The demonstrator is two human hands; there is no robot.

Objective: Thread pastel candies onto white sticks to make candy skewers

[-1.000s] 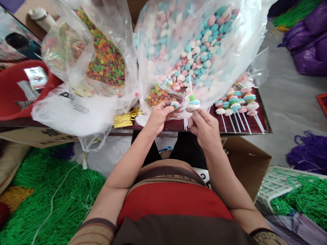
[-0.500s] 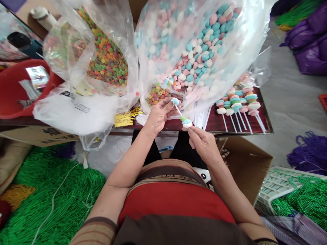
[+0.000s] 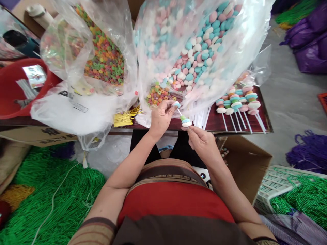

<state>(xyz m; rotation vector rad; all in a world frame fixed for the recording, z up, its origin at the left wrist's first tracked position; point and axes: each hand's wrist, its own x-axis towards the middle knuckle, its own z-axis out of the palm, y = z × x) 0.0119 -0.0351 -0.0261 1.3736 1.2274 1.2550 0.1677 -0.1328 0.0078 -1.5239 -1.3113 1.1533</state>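
My left hand (image 3: pixel 162 117) pinches a blue and white candy (image 3: pixel 176 104) at the upper tip of a white stick (image 3: pixel 180 111). Lower on that stick sit a green ring (image 3: pixel 182 118), a blue candy and a white candy (image 3: pixel 186 124). Just under these, my right hand (image 3: pixel 203 139) is closed on the stick's lower end, which its fingers hide. Beyond the hands lie an open clear bag of pink, blue and white candies (image 3: pixel 189 73) and a small heap of coloured rings (image 3: pixel 158 94). Loose white sticks (image 3: pixel 201 116) are right of the skewer.
Finished candy skewers (image 3: pixel 237 100) lie at the table's right end. A bag of coloured rings (image 3: pixel 106 61), yellow ties (image 3: pixel 124 118) and a red basin (image 3: pixel 48 80) are on the left. Below right stands a cardboard box (image 3: pixel 245 166) beside a white crate (image 3: pixel 274 185).
My left hand has turned slightly, and the candy in its fingers now shows white along with blue, a little lower. My right hand has hardly moved.
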